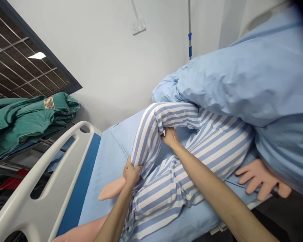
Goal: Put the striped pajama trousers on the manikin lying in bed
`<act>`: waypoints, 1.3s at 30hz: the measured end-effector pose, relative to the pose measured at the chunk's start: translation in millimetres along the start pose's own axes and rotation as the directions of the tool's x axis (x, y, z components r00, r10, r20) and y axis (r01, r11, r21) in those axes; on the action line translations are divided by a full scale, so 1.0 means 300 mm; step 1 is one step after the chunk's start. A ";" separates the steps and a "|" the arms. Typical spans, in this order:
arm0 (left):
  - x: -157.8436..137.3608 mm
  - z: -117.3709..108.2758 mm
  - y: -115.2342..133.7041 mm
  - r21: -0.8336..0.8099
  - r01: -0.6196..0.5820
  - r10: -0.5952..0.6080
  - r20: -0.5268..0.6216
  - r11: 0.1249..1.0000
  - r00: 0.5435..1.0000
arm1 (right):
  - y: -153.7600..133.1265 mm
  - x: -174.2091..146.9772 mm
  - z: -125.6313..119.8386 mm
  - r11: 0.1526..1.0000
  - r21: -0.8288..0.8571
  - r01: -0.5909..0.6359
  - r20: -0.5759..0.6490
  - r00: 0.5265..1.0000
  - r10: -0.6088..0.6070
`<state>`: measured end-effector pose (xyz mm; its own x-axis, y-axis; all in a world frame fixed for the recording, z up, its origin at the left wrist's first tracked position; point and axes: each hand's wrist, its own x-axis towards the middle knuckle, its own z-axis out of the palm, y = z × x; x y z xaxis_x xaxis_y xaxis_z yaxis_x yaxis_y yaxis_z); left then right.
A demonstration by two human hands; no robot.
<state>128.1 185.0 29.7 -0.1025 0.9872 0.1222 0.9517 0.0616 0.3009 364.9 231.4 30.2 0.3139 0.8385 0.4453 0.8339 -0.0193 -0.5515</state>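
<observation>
1. The left hand (132, 171) is wrapped around the bottom of the striped pants (164, 188), just above one bare foot (112, 189). Its thumb and fingers are closed on the cloth and the leg in it.
2. The right hand (170, 136) is tucked under the bent knee (154, 112). Some of its fingers are hidden, so I can't tell how tight it holds.
3. The pants are on a big doll (218, 144) lying on the bed. The leg near the wall is bent, with its knee up.
4. The other leg lies lower, nearer the person, and its foot (83, 232) is partly behind the left arm.
5. The doll's hand (265, 179) rests at the bed's edge, fingers spread.
6. A big blue cloth (229, 80) hides the doll's top part.
7. Under the legs is a light blue sheet (111, 151).
8. A pale board (65, 168) stands at the bed's end, with green cloth (30, 117) beyond it.
</observation>
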 end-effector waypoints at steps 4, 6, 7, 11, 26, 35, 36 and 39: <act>-0.008 0.050 0.101 -0.068 -0.009 0.005 -0.048 0.998 0.999 | 0.015 0.003 0.007 0.996 0.076 0.051 -0.103 0.994 -0.043; -0.015 0.075 0.140 -0.097 -0.010 0.001 -0.098 0.995 0.995 | 0.022 0.003 0.012 0.992 0.099 0.078 -0.138 0.988 -0.064; -0.018 0.085 0.153 -0.104 -0.014 0.001 -0.117 0.994 0.993 | 0.024 0.002 0.014 0.990 0.110 0.082 -0.147 0.987 -0.066; -0.026 0.101 0.161 -0.109 -0.045 0.031 -0.130 0.993 0.991 | 0.029 -0.005 0.016 0.986 0.150 0.067 -0.122 0.991 -0.048; -0.034 0.063 0.151 -0.097 -0.061 0.058 -0.031 0.993 0.998 | 0.045 0.004 -0.003 0.993 0.115 -0.021 0.038 0.999 0.017; -0.045 0.033 0.083 -0.037 -0.105 0.105 -0.003 0.994 0.995 | 0.052 0.001 -0.034 0.995 0.093 -0.020 0.031 0.999 0.017; -0.048 0.026 0.067 -0.024 -0.107 0.107 -0.004 0.994 0.994 | 0.052 0.000 -0.034 0.996 0.080 -0.032 0.044 0.999 0.028; -0.054 -0.002 -0.004 0.033 -0.134 0.134 0.001 0.990 0.991 | 0.054 -0.002 -0.026 0.997 0.037 -0.062 0.084 0.995 0.059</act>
<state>128.4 169.0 27.8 0.0264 0.9866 0.1609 0.9658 -0.0667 0.2505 381.7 226.3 26.5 0.3237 0.8786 0.3512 0.7955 -0.0517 -0.6038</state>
